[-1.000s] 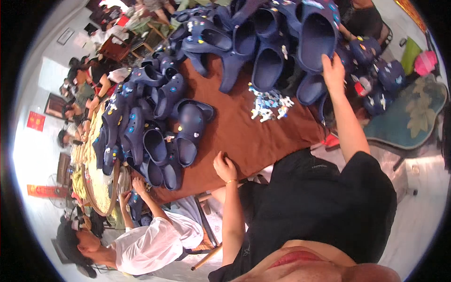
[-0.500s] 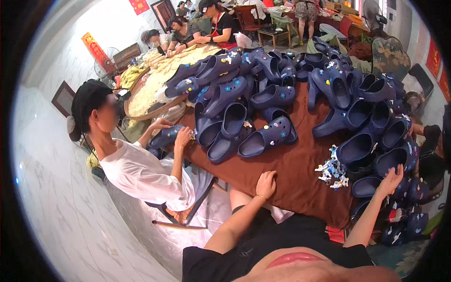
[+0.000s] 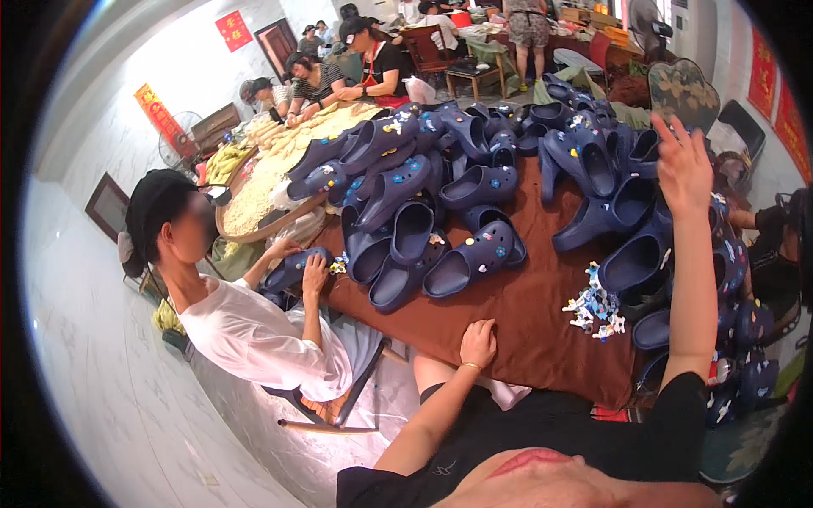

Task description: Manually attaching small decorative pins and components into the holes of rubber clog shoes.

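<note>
My right hand (image 3: pixel 684 165) is raised over the far right of the shoe pile, palm showing and fingers spread, with nothing in it. Behind and below it are navy blue clogs (image 3: pixel 635 258) with small charms on their uppers. My left hand (image 3: pixel 479 343) rests loosely curled on the brown cloth (image 3: pixel 529 292) near the table's front edge. Nothing shows in it. The nearest shoe to it is a clog (image 3: pixel 474 258) lying on its sole, with charms on top. A small heap of white and blue charms (image 3: pixel 595 306) lies on the cloth between my hands.
At the left, a seated person (image 3: pixel 254 313) in a white top handles a navy clog (image 3: pixel 296 269). More clogs (image 3: pixel 394 186) are piled across the table's far side. Beyond them, several people work around a large round tray (image 3: pixel 246 229) of pale pieces. A fan (image 3: pixel 648 30) stands at the back right.
My right hand has lifted from beside the near right clogs and moved far up and away. The left hand stays on the cloth. The whole view has shifted slightly.
</note>
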{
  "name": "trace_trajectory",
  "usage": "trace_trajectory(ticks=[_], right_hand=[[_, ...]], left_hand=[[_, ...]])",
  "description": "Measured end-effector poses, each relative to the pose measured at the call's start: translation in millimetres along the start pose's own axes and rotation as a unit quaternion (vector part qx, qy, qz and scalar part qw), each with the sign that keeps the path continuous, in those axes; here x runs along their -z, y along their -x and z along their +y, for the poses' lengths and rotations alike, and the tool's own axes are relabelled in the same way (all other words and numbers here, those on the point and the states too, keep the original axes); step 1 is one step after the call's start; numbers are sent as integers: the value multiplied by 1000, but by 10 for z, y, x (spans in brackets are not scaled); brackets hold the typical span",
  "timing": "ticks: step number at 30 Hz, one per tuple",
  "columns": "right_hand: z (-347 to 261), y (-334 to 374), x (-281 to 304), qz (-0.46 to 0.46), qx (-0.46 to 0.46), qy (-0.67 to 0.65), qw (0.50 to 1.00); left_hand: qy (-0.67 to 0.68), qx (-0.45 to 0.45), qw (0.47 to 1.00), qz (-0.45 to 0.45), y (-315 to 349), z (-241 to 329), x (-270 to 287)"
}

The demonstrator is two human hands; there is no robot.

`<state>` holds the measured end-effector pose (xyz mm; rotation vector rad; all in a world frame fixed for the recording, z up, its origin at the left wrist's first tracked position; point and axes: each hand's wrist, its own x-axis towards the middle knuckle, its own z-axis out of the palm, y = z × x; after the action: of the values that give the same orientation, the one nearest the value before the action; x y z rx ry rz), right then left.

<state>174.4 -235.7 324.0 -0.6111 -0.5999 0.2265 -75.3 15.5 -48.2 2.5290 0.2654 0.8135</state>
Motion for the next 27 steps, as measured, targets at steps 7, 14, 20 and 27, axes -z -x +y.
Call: trace_trajectory(ticks=[7, 14, 20, 27], right_hand=[[-3, -932, -30, 32, -13, 98, 995], [108, -1447, -6, 35, -99, 316, 943], [133, -1629, 110, 93, -113, 372, 917], [168, -1595, 0, 196, -37, 440, 876]], left_hand=[[-4, -10, 1000, -5, -60, 40, 10], [150, -2, 989, 0, -426, 417, 185], [352, -177, 919, -32, -1013, 1971, 1269], [446, -438, 776, -85, -981, 2852, 2075]])
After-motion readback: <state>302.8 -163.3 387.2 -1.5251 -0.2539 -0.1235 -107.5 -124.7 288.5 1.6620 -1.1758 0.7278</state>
